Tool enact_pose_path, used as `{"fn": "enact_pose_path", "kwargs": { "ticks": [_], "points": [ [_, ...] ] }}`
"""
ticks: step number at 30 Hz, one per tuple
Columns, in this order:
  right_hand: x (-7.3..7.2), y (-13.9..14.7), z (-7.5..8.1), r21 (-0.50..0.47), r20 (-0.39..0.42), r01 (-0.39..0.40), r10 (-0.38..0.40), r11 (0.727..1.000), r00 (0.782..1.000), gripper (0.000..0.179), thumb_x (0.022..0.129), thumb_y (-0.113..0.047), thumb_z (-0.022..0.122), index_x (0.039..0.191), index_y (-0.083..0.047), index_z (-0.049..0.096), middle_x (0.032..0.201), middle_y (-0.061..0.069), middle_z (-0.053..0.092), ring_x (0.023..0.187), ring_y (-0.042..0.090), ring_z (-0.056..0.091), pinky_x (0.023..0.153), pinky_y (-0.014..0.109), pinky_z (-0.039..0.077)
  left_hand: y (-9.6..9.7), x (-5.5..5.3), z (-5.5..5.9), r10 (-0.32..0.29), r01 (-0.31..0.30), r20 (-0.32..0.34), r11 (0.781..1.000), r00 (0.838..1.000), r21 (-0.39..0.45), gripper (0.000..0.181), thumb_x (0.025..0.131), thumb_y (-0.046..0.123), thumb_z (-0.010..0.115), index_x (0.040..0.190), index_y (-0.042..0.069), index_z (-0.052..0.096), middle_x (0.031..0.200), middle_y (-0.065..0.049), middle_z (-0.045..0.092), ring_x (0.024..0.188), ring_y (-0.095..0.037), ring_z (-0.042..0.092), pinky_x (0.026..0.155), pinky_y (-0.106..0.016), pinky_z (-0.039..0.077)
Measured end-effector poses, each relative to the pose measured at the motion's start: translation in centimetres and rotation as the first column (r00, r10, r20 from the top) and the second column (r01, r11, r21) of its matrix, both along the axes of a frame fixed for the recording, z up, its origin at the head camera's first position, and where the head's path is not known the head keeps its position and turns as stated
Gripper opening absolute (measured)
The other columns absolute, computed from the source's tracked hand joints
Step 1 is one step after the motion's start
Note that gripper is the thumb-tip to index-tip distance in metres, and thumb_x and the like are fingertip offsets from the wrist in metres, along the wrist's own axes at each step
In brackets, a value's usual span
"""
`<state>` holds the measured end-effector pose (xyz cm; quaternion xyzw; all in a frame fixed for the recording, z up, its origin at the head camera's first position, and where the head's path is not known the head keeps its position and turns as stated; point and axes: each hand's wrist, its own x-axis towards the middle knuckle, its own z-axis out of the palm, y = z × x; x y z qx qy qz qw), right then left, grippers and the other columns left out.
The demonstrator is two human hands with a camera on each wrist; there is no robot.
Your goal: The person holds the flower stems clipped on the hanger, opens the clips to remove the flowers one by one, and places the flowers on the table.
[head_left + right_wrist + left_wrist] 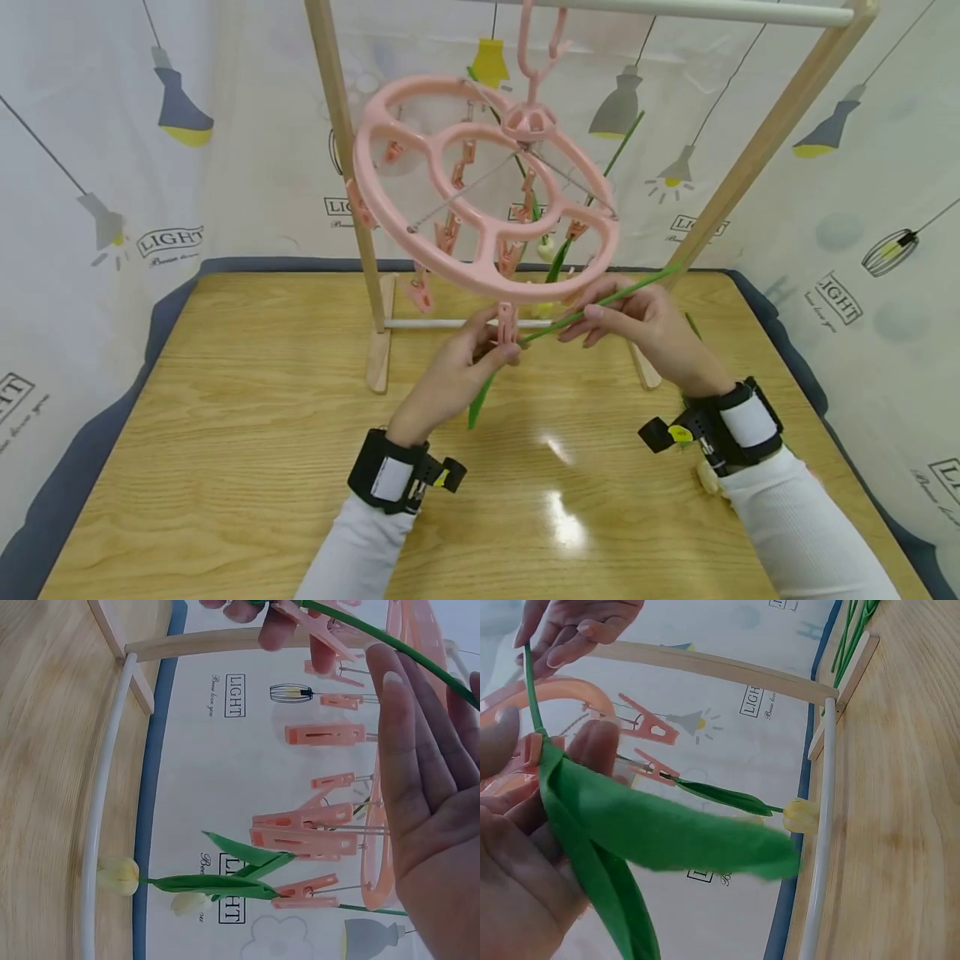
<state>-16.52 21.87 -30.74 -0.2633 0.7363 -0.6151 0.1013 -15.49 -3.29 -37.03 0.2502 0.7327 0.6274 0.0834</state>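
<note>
My left hand [457,367] pinches a pink clothespin [507,323] that hangs at the near edge of a round pink drying hanger [450,265]. A green artificial flower stem [633,287] runs slantwise past that clothespin. Thumb and fingers of my right hand [648,325] hold the stem to the right of it. Below the left fingers hang the stem's long green leaves [667,825]; its bloom cannot be seen. Other clothespins on the hanger grip tulips, with a pale yellow tulip [120,876] and a whitish tulip [190,902] hanging head down.
The hanger hangs from a white rod [697,10] on a wooden frame [738,171]. A lower white bar [442,324] joins its feet. More pale flowers [708,477] lie on the wooden table [247,467] by my right forearm. Printed cloth surrounds the table.
</note>
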Motion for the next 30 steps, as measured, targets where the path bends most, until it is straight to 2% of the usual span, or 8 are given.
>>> {"fn": "enact_pose_path", "kwargs": {
  "ticks": [5,12,16,19,23,26,30],
  "points": [
    [0.4,-0.1,0.2,0.021,-0.010,-0.001,0.001,1.000,1.000,0.020,0.099,-0.005,0.052,0.113,0.006,0.059,0.104,-0.001,0.076,0.094,0.020,0.071,0.075,0.026,0.060,-0.2,0.1,-0.2,0.043,-0.042,-0.049,0.999,0.998,0.020,0.057,0.098,0.011,0.055,0.149,0.010,0.030,0.105,-0.021,0.069,0.080,-0.024,0.063,0.072,-0.036,0.053],
    [0.6,-0.1,0.8,0.036,-0.059,-0.015,0.017,0.999,0.998,0.024,0.098,-0.002,0.052,0.118,0.008,0.060,0.108,-0.001,0.076,0.095,0.023,0.071,0.075,0.028,0.060,-0.9,0.3,-0.4,0.070,-0.063,-0.093,0.995,0.993,0.073,0.056,0.097,0.010,0.056,0.147,0.015,0.031,0.094,-0.021,0.066,0.073,-0.033,0.058,0.064,-0.030,0.047],
    [0.8,0.1,0.9,-0.008,-0.076,-0.049,0.049,0.999,0.996,0.027,0.098,0.003,0.049,0.122,0.010,0.057,0.112,0.001,0.075,0.095,0.024,0.071,0.075,0.027,0.060,-1.6,0.5,-0.3,0.089,-0.083,-0.098,0.995,0.991,0.061,0.055,0.099,0.014,0.054,0.149,0.017,0.032,0.097,-0.022,0.070,0.068,-0.024,0.056,0.059,-0.027,0.043],
    [1.0,0.4,0.8,-0.002,-0.090,-0.071,0.070,0.997,0.993,0.028,0.098,0.005,0.048,0.124,0.012,0.056,0.117,0.003,0.073,0.096,0.025,0.070,0.075,0.027,0.060,-2.0,0.4,-0.2,0.082,-0.074,-0.100,0.994,0.992,0.083,0.047,0.103,0.016,0.047,0.148,0.015,0.036,0.094,-0.024,0.070,0.066,-0.017,0.056,0.055,-0.023,0.042],
    [1.2,0.6,0.8,0.101,-0.041,-0.094,0.099,0.990,0.994,0.031,0.098,0.000,0.051,0.127,0.008,0.057,0.122,-0.004,0.071,0.101,0.028,0.069,0.081,0.028,0.059,-2.2,0.4,-0.3,0.066,-0.052,-0.107,0.990,0.992,0.130,0.038,0.106,0.018,0.035,0.141,0.006,0.047,0.084,-0.021,0.059,0.067,-0.020,0.061,0.052,-0.020,0.041],
    [1.3,0.4,0.7,0.151,0.003,-0.139,0.140,0.979,0.990,0.033,0.097,-0.001,0.053,0.129,0.004,0.057,0.122,-0.009,0.069,0.103,0.027,0.068,0.087,0.027,0.058,-2.2,0.5,-0.4,0.080,-0.065,-0.111,0.989,0.991,0.132,0.038,0.107,0.021,0.032,0.133,0.003,0.054,0.079,-0.016,0.053,0.060,-0.019,0.058,0.049,-0.020,0.040],
    [1.4,0.3,0.5,0.092,0.009,-0.222,0.223,0.971,0.975,0.034,0.096,0.007,0.051,0.129,0.010,0.053,0.124,-0.009,0.068,0.105,0.024,0.068,0.091,0.025,0.056,-2.4,0.6,-0.2,0.100,-0.086,-0.108,0.987,0.989,0.133,0.041,0.107,0.024,0.033,0.129,0.002,0.059,0.075,-0.021,0.057,0.049,-0.012,0.049,0.043,-0.021,0.039]
  ]
}}
